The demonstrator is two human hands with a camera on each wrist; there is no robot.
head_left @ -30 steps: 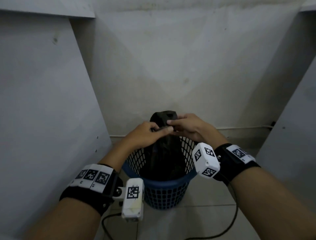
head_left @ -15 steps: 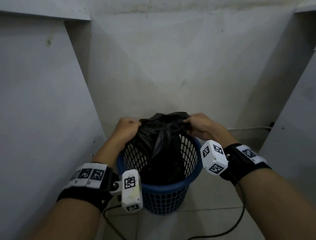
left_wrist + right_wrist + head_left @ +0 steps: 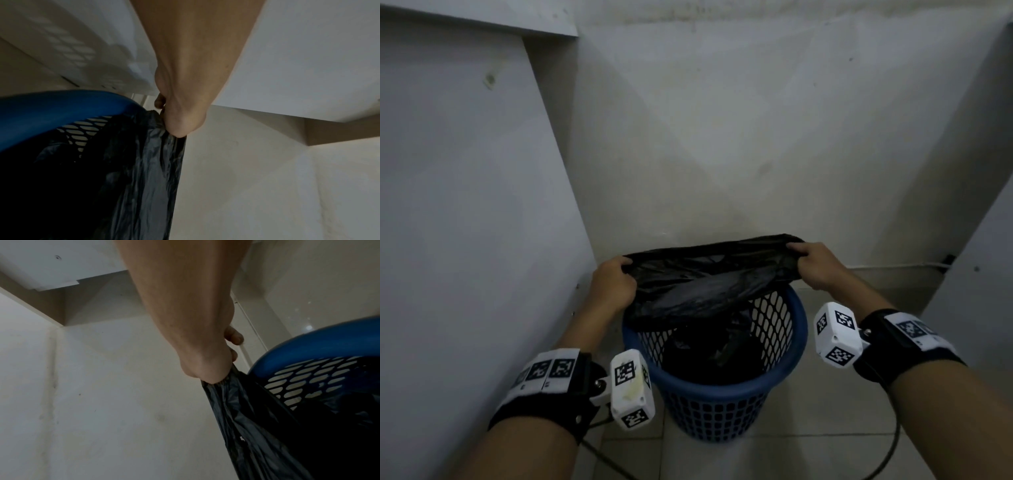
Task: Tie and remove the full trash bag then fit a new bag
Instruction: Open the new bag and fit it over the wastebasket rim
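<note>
A black trash bag [image 3: 709, 284] is stretched wide open above a blue mesh bin [image 3: 722, 404] on the tiled floor. My left hand [image 3: 616, 281] grips the bag's left edge beside the bin's left rim. On the other side, my right hand [image 3: 811, 263] grips the right edge, just beyond the right rim. The bag's lower part [image 3: 715, 349] hangs down inside the bin. In the left wrist view the left hand [image 3: 176, 123] pinches bunched black plastic [image 3: 144, 178]. The right wrist view has the right hand [image 3: 211, 369] clenching the bag [image 3: 257, 426] next to the blue rim [image 3: 308, 345].
The bin stands in a narrow nook between a white panel [image 3: 465, 240] on the left, another panel [image 3: 983, 257] on the right and a pale back wall [image 3: 739, 137]. A dark cable [image 3: 887, 455] loops over the floor tiles in front.
The bag was bunched upright between both hands over the bin's middle. My hands have pulled apart sideways, spreading its mouth wide over the rim.
</note>
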